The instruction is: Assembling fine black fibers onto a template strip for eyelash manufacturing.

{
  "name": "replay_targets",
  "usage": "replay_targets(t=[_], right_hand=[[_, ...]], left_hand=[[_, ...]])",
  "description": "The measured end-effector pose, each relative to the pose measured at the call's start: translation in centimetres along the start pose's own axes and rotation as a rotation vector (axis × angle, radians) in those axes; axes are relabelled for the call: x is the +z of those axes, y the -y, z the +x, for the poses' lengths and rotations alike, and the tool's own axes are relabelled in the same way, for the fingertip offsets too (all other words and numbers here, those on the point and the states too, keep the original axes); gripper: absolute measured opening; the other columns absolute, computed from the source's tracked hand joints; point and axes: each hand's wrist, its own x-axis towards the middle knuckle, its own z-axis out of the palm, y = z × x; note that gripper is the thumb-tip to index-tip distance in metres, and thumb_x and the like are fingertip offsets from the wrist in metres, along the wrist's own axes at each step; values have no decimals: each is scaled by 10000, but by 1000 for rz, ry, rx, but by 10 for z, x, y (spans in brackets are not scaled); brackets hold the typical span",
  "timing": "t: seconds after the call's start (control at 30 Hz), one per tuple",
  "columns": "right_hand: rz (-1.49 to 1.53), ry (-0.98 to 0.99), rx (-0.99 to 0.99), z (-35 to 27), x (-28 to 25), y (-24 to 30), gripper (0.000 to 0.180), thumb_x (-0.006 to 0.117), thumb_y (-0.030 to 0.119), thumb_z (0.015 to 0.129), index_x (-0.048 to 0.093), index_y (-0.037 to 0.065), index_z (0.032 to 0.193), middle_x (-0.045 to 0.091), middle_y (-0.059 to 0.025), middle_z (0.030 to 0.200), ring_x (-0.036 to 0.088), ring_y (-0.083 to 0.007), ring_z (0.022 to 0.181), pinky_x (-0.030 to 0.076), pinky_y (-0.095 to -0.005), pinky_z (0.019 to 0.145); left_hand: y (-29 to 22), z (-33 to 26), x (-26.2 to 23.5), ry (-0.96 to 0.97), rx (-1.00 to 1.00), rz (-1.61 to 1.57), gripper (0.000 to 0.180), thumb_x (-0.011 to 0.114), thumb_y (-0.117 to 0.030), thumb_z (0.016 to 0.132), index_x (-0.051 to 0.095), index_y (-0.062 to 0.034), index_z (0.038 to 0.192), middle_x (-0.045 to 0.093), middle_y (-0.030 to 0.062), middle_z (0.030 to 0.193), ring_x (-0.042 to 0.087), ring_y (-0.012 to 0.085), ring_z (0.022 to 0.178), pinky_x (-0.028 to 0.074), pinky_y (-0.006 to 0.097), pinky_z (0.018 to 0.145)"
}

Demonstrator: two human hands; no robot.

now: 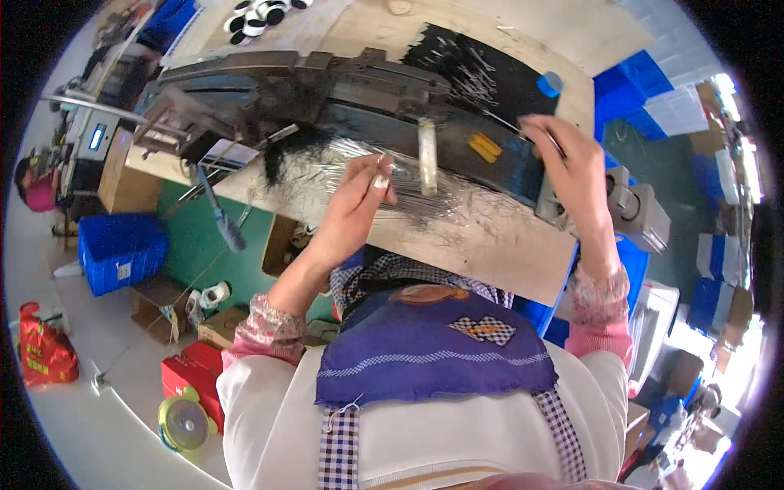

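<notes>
Both hands working: my left hand pinching thin wires, right hand pinching single wire near bench edge.

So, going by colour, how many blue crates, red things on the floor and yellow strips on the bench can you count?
Blue crates: 3, one on the floor at left, one at the top left, one stack at the top right.
Red things on the floor: 2, a bag and a box.
Yellow strips: 2.
Total: 7.

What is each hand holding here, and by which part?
The left hand pinches a few thin wires at their near ends, over the fanned bundle. The right hand pinches one thin wire by its end.
</notes>
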Motion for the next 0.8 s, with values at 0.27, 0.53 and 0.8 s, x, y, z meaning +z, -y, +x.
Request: replay_targets(t=[0.27, 0.53, 0.8], right_hand=[[-334, 135, -324, 26, 27, -19, 273, 610, -21, 725, 629, 32, 992, 598, -100, 901, 602, -280, 861, 521, -359, 730], [-248, 105, -312, 11, 26, -11, 111, 582, 66, 738, 588, 37, 845, 569, -111, 826, 595, -276, 823, 517, -369, 700], [-548, 98, -223, 106, 32, -93, 148, 593, 141, 819, 591, 10, 889, 590, -162, 829, 596, -354, 820, 475, -447, 729]], left_hand=[[-77, 27, 63, 103, -209, -1063, 233, 457, -289, 990, 521, -81, 905, 437, 11, 711, 299, 66, 480, 261, 231, 399], [-50, 22, -44, -67, -182, -1385, 243, 458, -309, 983, 568, -98, 1030, 258, -60, 581, 202, 29, 416, 143, 208, 350], [-43, 93, 68, 467, 146, 361, 241, 597, -224, 853, 693, -4, 866, 624, 180, 675, 599, 241, 557, 446, 338, 550]])
